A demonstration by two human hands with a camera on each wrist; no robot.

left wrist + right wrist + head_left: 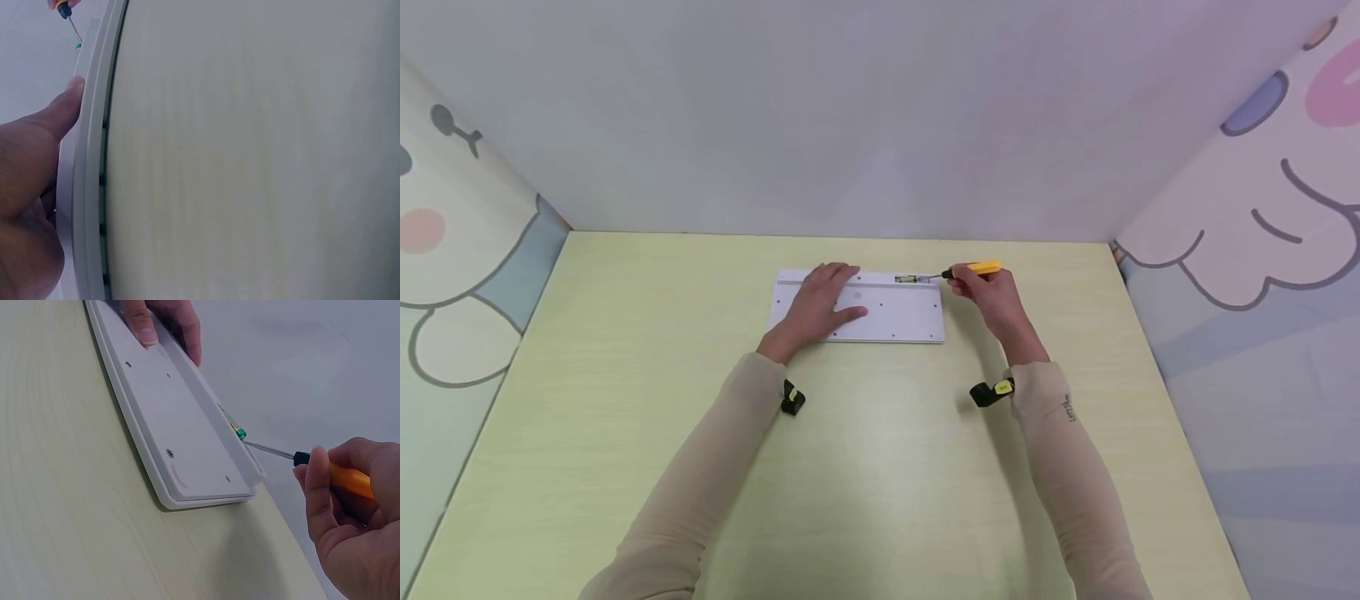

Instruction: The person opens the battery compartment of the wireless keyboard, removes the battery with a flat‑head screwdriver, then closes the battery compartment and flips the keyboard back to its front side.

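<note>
Pale-green tabletop (880,467), battery at 9 o'clock.
My left hand (823,304) lies spread on the flat white plastic keyboard back (898,317); my right hand (988,292) pinches the orange-handled screwdriver (973,269), tip at the green battery (912,278).

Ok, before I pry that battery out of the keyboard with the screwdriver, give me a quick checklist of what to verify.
1. Keyboard lies face down, flat on the table: ok.
2. Left hand presses on the keyboard's back to steady it: ok.
3. Right hand has a firm grip on the screwdriver by its orange handle: ok.
4. Screwdriver tip sits at the end of the green battery: ok in the right wrist view.
5. Left hand's fingers lie well away from the tip: ok.
6. Tip actually under the battery rather than beside it: cannot tell.
</note>
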